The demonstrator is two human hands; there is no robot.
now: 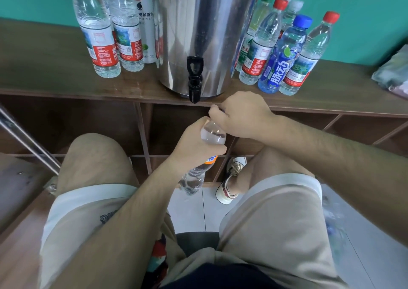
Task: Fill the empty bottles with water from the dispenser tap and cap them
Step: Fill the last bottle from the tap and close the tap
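1. Stainless steel dispenser, standing on a brown wooden shelf. Its black tap overhangs the shelf's front edge.
2. Bottle: clear plastic, tilted with the neck up, just below and in front of the tap, between the person's knees. An orange label shows under the grip, but its writing is too covered to read. It looks to hold water.
3. Left hand: fingers wrapped round the bottle's middle.
4. Right hand: fingers curled tight over the bottle's neck; the cap is hidden beneath them.
5. Blue bottle: blue cap, white "脉动" on the label, right of the dispenser.
6. Capped bottles: red or white caps and red-and-white labels, clustered around the blue bottle. One at the back has a green cap and a label starting "农夫".
7. Red-label bottles: two, left of the dispenser, with water up to the shoulder. Their tops are cut off by the frame.
8. White bottle: behind item 7, printed "电解质水".
9. Surroundings: teal wall and shelf compartments below. A shoe rests on pale floor tiles, and a blurred bundle lies at the shelf's right end.
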